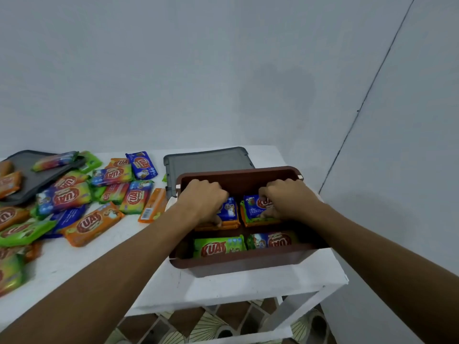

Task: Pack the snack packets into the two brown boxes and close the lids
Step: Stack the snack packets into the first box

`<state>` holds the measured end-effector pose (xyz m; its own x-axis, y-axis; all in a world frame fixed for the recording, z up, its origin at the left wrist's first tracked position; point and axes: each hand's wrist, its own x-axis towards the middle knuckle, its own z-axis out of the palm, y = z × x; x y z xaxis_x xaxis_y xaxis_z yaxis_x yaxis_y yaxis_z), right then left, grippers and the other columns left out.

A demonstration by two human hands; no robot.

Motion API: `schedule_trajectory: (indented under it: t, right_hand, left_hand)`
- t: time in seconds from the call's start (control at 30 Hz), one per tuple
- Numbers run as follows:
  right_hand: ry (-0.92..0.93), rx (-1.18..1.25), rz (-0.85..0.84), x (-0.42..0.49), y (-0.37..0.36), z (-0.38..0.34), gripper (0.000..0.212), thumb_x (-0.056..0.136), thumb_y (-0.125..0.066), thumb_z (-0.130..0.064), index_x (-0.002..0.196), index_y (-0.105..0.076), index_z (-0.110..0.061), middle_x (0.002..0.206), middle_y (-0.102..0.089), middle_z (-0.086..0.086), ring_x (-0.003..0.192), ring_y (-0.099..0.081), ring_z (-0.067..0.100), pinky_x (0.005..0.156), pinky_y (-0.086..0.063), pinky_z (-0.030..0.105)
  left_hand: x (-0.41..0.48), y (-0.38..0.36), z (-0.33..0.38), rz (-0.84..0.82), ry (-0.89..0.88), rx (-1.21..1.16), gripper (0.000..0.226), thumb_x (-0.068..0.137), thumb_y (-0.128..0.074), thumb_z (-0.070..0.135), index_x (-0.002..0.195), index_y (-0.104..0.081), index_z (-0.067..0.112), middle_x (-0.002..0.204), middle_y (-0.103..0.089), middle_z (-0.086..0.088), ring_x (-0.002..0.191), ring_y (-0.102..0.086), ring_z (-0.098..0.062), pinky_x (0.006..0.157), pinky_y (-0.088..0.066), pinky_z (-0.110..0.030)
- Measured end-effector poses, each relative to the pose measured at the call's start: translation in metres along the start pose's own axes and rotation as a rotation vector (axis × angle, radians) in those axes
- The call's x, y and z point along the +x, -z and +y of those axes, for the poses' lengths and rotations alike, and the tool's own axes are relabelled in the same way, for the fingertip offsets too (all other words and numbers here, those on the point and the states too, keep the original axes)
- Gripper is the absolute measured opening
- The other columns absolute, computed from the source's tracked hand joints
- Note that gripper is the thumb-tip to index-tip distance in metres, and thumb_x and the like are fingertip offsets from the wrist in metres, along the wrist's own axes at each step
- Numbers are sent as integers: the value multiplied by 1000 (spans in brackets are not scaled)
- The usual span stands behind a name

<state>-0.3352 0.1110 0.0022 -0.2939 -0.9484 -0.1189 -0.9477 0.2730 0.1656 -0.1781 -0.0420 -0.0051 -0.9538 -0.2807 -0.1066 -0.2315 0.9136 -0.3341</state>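
Note:
A brown box (238, 263) stands open near the table's right front corner. Both hands reach inside it. My left hand (203, 201) grips a stack of packets topped by a blue packet (229, 209) at the box's far left. My right hand (288, 198) grips a second stack topped by a blue packet (253, 204) at the far right. In the near half lie a green packet (218, 247) and a blue-and-green packet (273, 240). Only one brown box is in view.
Many loose snack packets (94, 223) lie scattered over the left of the white table (223, 286). A grey lid (208, 161) lies flat behind the box. Another dark grey lid (32, 180) sits at the far left under packets. A wall rises close behind.

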Motion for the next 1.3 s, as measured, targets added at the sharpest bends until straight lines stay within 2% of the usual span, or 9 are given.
schedule_trajectory:
  t: [0.23, 0.43, 0.57, 0.67, 0.83, 0.97, 1.1, 1.2, 1.3]
  right_hand:
    - [-67, 87, -78, 0, 9, 0, 49, 81, -70, -52, 123, -60, -30, 125, -60, -1, 108, -59, 20, 80, -47, 32]
    - [-58, 36, -123, -4, 19, -10, 49, 83, -71, -44, 128, -57, -31, 130, -56, 0, 111, -57, 22, 80, -46, 33]
    - [-26, 111, -2, 2, 24, -31, 33, 88, -62, -37, 121, -61, -36, 115, -63, -6, 99, -61, 20, 73, -48, 33]
    - [-5, 181, 113, 11, 38, -56, 25, 92, -56, -36, 116, -63, -36, 103, -67, -12, 95, -62, 15, 74, -50, 34]
    - [73, 241, 327, 28, 71, -118, 22, 95, -52, -30, 111, -69, -31, 97, -72, -8, 87, -63, 15, 74, -54, 36]
    - [165, 314, 313, 44, 95, -180, 28, 95, -46, -23, 113, -67, -26, 98, -71, -3, 79, -56, 12, 69, -50, 34]
    - [177, 241, 106, 60, 99, -249, 32, 96, -47, -29, 126, -59, -26, 119, -63, 4, 99, -57, 20, 73, -49, 34]
    - [85, 180, -60, 74, 77, -292, 38, 98, -46, -36, 131, -53, -20, 129, -57, 10, 114, -54, 28, 89, -49, 41]
    - [-83, 274, -49, 86, 29, -309, 53, 97, -47, -37, 143, -35, -14, 145, -40, 14, 133, -36, 33, 98, -42, 48]
  left_hand:
    - [-10, 8, -3, -36, -53, -4, 60, 77, -61, 69, 106, -62, 17, 104, -64, -6, 93, -62, -26, 73, -43, -37]
    - [-35, 7, -26, -80, -126, -149, 54, 89, -50, 62, 125, -59, 23, 111, -66, -1, 102, -59, -21, 99, -40, -43]
    - [-59, -4, -45, 295, -111, -413, 38, 94, -48, 46, 116, -65, 19, 110, -68, 1, 102, -60, -18, 89, -47, -38]
    - [-82, -18, -71, 491, -9, -393, 30, 92, -53, 35, 111, -65, 15, 109, -63, -1, 99, -57, -19, 82, -45, -36]
    - [-139, -83, -129, 361, 185, -370, 23, 87, -61, 30, 102, -66, 13, 102, -62, -4, 93, -60, -26, 65, -43, -32]
    - [-180, -133, -159, 147, 350, -361, 45, 88, -58, 39, 128, -56, 20, 129, -54, -4, 116, -52, -26, 82, -48, -38]
    - [-198, -166, -172, 58, 391, -414, 61, 89, -53, 50, 144, -34, 30, 141, -42, -3, 120, -48, -28, 90, -45, -42]
    - [-208, -180, -169, 175, 366, -488, 54, 90, -51, 48, 139, -43, 28, 140, -47, -4, 120, -50, -28, 95, -40, -42]
    - [-218, -192, -157, 334, 395, -674, 55, 89, -52, 39, 139, -46, 18, 140, -49, -7, 121, -45, -28, 103, -34, -42]
